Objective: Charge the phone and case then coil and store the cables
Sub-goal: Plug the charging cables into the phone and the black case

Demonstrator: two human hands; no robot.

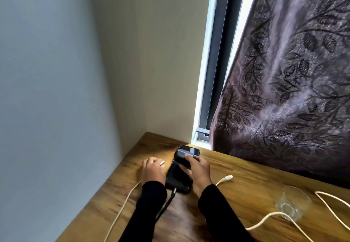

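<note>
A black phone (pixel 179 177) lies on the wooden table (pixel 236 175), with a dark cable (pixel 166 202) plugged into its near end. My right hand (pixel 199 171) grips a small black case (pixel 181 157) just above the phone's far half. My left hand (pixel 152 169) sits left of the phone and pinches the plug end of a white cable (pixel 163 162); that cable (pixel 121 204) trails back toward the table's near edge. Another white cable's plug (pixel 227 177) lies free to the right of my right wrist.
A clear glass (pixel 292 206) stands at the right, with white cable loops (pixel 325 202) around it. A purple leaf-patterned curtain (pixel 284 90) hangs over the table's far right. Walls close off the left and back; the table's left edge runs diagonally.
</note>
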